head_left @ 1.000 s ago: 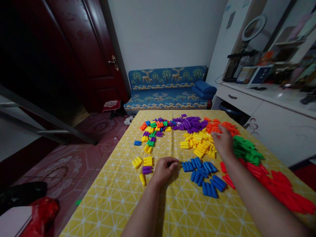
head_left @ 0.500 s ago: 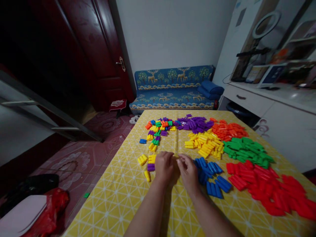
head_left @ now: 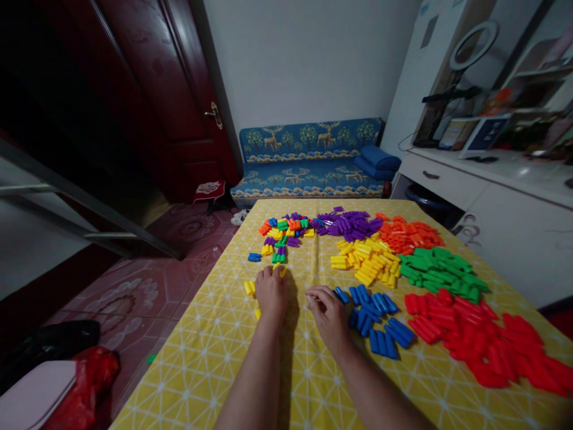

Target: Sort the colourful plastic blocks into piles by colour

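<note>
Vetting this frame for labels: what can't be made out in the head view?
Head view:
Left hand: its back hides whether it grips the yellow piece at its fingertips.
Yellow pieces farther left: partly covered by that hand.
Right hand: fingertip contents too small to tell.
Red pile: far right end cut off by the picture's edge.

A yellow cloth (head_left: 308, 370) is covering the counter (head_left: 179, 382). Purple pieces (head_left: 351, 225), orange pieces (head_left: 409, 236), yellow pieces (head_left: 369, 261), green pieces (head_left: 443, 272), red pieces (head_left: 483, 337) and blue pieces (head_left: 367, 310) are lying grouped by colour; a mixed-colour cluster (head_left: 286, 226) is resting at the far left.
</note>
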Demonstrator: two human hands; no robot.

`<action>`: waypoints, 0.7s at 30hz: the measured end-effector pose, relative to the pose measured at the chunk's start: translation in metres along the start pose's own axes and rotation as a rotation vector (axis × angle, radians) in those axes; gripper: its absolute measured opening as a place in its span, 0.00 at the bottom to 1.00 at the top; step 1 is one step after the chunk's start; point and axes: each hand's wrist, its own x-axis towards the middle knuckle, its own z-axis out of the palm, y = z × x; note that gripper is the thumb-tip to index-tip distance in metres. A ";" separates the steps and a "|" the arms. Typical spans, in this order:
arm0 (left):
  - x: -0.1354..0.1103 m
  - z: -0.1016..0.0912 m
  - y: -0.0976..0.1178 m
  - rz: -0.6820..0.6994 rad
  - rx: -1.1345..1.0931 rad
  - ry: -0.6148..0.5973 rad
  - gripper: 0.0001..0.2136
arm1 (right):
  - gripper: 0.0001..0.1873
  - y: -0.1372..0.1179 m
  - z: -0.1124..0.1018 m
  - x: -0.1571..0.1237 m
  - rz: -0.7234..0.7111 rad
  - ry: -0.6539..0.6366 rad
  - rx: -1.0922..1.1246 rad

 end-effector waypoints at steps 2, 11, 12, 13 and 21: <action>0.001 0.001 -0.002 0.023 -0.119 0.030 0.14 | 0.10 -0.001 0.000 0.000 -0.006 -0.004 -0.009; -0.016 -0.015 0.024 0.335 -0.730 -0.110 0.14 | 0.22 0.003 -0.001 0.002 -0.033 0.209 -0.106; -0.018 -0.016 0.027 0.351 -0.747 -0.164 0.15 | 0.23 0.003 -0.002 0.003 -0.050 0.216 -0.114; -0.020 -0.016 0.029 0.363 -0.757 -0.213 0.15 | 0.22 0.003 -0.002 0.003 -0.066 0.208 -0.118; -0.022 -0.015 0.030 0.261 -0.748 -0.156 0.15 | 0.16 -0.009 -0.019 0.017 0.058 0.112 -0.279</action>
